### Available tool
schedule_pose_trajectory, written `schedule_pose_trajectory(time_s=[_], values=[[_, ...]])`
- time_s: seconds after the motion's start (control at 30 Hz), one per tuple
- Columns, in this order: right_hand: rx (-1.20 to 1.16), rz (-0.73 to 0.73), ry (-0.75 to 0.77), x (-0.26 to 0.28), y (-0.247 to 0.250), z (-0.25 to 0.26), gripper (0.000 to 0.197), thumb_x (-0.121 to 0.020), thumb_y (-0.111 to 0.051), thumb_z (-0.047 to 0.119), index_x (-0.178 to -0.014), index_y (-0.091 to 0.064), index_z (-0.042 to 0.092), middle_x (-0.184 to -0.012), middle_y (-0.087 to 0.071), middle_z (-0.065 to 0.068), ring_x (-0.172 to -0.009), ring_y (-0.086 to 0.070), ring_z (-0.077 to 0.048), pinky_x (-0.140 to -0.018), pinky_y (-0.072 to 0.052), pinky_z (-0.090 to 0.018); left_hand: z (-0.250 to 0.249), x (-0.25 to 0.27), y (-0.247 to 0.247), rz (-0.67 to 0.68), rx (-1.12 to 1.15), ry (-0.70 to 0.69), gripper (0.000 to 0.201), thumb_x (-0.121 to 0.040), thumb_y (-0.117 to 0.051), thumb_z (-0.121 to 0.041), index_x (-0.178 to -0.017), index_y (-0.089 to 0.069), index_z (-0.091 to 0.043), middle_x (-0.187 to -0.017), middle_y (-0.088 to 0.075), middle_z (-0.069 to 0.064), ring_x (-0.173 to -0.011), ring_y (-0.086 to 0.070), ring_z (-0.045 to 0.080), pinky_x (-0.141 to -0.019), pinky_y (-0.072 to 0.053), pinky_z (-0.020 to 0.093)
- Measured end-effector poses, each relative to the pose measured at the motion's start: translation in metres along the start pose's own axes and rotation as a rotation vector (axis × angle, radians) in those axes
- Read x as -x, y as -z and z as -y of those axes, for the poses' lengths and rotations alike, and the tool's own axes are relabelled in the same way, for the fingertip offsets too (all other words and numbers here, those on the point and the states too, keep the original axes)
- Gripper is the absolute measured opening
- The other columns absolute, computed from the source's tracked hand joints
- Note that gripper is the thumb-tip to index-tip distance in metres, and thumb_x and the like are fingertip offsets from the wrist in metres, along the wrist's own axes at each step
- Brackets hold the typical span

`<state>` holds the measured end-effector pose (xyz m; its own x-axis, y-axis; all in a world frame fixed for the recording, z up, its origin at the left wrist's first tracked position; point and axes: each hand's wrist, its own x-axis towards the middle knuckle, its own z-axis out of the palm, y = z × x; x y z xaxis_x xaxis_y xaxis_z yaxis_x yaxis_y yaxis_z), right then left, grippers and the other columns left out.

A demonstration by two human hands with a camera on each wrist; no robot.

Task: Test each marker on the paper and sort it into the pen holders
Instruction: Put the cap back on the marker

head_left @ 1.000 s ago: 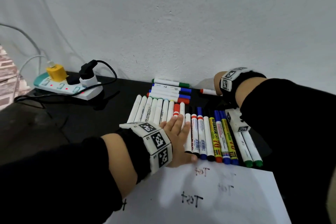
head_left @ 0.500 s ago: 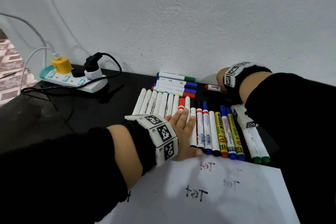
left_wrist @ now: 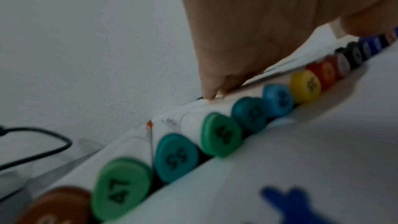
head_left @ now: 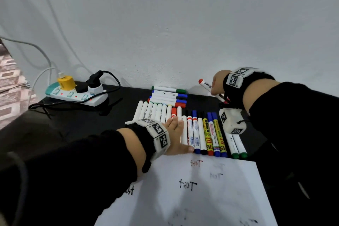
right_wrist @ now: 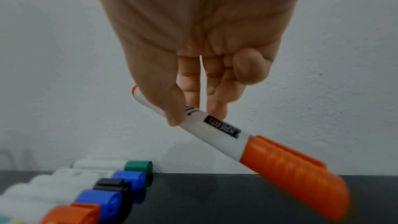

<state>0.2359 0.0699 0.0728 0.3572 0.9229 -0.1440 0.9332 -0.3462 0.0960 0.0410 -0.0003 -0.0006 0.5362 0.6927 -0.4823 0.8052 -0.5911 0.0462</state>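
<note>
1. Left hand (head_left: 174,134) lies flat, fingers straight and spread a little, resting across the row of white-barrelled markers with coloured end caps (left_wrist: 219,134), just above the top edge of the white sheet of paper (head_left: 211,189). It grips nothing; it only presses down on the row.
2. Good job for that hand, I'd judge: pinning the row so nothing rolls onto the sheet.
3. Across to the right hand (head_left: 217,83), up by the wall: thumb and fingers pinch the white barrel of a red-capped marker (right_wrist: 232,140), lifted off the table and tilted, cap end lower.
4. The cap is on, so the test stroke is yet to come. My advice: bring it over the paper, uncap with the free hand, and write in a bare patch away from the "test" scribbles (head_left: 189,185).
5. No pen holders in any view, so the sorting destination can't be placed from here.
6. The surface is a black tabletop (head_left: 88,121) against a plain white wall (head_left: 183,33).
7. At the far left sits a white power strip with a yellow plug and a black plug (head_left: 75,93), cables trailing off.
</note>
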Motion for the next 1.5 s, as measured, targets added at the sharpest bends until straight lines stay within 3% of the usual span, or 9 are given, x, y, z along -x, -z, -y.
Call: schedule_pose_trajectory(time_s=[0.2,0.3,0.4,0.5,0.7,0.9,1.23,1.37,1.5], values=[[-0.22,-0.005,-0.027,0.081,0.023,-0.002,0.037,-0.085,-0.059,0.036,-0.106,-0.068,0.008,-0.103,-0.068,-0.009,-0.094,-0.063,-0.025,-0.089,-0.051,-0.035,-0.015,0.053,0.031,-0.083,0.052,-0.054,0.08,-0.094,-0.034,-0.055,-0.15,0.006,-0.013,-0.158,0.008,0.004,-0.146,-0.001,0.019,-0.116,-0.011,0.039],[-0.344,0.022,-0.027,0.114,0.036,-0.001,0.023,-0.081,-0.061,0.032,-0.088,-0.067,0.011,-0.087,-0.065,-0.006,-0.077,-0.057,-0.022,-0.074,-0.047,-0.03,-0.021,0.08,0.039,-0.119,0.117,-0.075,0.069,-0.095,-0.03,-0.054,-0.151,-0.005,-0.021,-0.157,-0.014,0.001,-0.143,-0.02,0.02,-0.113,-0.019,0.036],[-0.608,0.051,-0.039,0.146,0.045,0.004,0.023,-0.081,-0.056,0.027,-0.063,-0.056,0.013,-0.06,-0.056,-0.003,-0.051,-0.046,-0.019,-0.055,-0.041,-0.026,-0.024,0.103,0.043,-0.194,0.172,-0.105,0.061,-0.097,-0.026,-0.053,-0.149,-0.018,-0.023,-0.154,-0.024,0.0,-0.141,-0.024,0.02,-0.113,-0.02,0.034],[-0.834,0.045,-0.042,0.179,0.052,0.011,0.021,-0.083,-0.05,0.021,-0.064,-0.049,0.014,-0.056,-0.049,-0.003,-0.043,-0.034,-0.016,-0.045,-0.028,-0.021,-0.028,0.13,0.046,-0.278,0.266,-0.157,0.055,-0.099,-0.023,-0.049,-0.147,-0.028,-0.022,-0.151,-0.031,-0.001,-0.139,-0.028,0.018,-0.111,-0.021,0.031],[-1.059,0.003,-0.019,0.233,0.057,0.027,0.021,-0.084,-0.048,0.022,-0.066,-0.046,0.013,-0.05,-0.046,-0.002,-0.04,-0.031,-0.015,-0.041,-0.024,-0.02,-0.023,0.166,0.038,-0.335,0.841,-0.307,0.04,-0.099,-0.034,-0.043,-0.106,-0.062,-0.016,-0.1,-0.071,-0.005,-0.094,-0.065,0.009,-0.098,-0.046,0.032],[-1.203,-0.028,-0.007,0.267,0.054,0.047,0.02,-0.085,-0.048,0.022,-0.067,-0.049,0.013,-0.051,-0.044,-0.002,-0.038,-0.03,-0.013,-0.037,-0.022,-0.016,-0.017,0.192,0.025,-0.291,1.131,-0.316,0.027,-0.099,-0.039,-0.029,-0.083,-0.058,-0.018,-0.072,-0.056,-0.001,-0.069,-0.055,0.009,-0.073,-0.043,0.019],[-1.309,-0.212,-0.005,0.29,0.024,0.081,0.041,-0.09,-0.057,0.037,-0.059,-0.043,0.015,-0.039,-0.041,0.003,-0.039,-0.036,-0.016,-0.044,-0.028,-0.025,0.001,0.219,0.004,-0.364,1.11,-0.261,0.03,-0.101,-0.034,-0.032,-0.092,-0.057,-0.016,-0.071,-0.055,-0.002,-0.068,-0.058,0.009,-0.08,-0.046,0.024],[-1.415,-0.17,-0.001,0.297,0.013,0.091,0.042,-0.089,-0.055,0.034,-0.056,-0.037,0.014,-0.029,-0.032,0.006,-0.027,-0.028,-0.011,-0.037,-0.023,-0.021,0.008,0.23,-0.005,-0.291,1.224,-0.262,0.032,-0.101,-0.033,-0.032,-0.086,-0.057,-0.016,-0.053,-0.05,-0.007,-0.046,-0.056,0.003,-0.072,-0.047,0.02],[-1.5,-0.162,0.01,0.302,0.011,0.101,0.036,-0.087,-0.052,0.027,-0.057,-0.038,0.014,-0.034,-0.03,0.004,-0.033,-0.024,-0.014,-0.041,-0.02,-0.022,0.016,0.241,-0.007,-0.236,1.24,-0.262,0.033,-0.101,-0.033,-0.032,-0.085,-0.056,-0.014,-0.045,-0.045,-0.008,-0.043,-0.053,0.006,-0.065,-0.049,0.02]])
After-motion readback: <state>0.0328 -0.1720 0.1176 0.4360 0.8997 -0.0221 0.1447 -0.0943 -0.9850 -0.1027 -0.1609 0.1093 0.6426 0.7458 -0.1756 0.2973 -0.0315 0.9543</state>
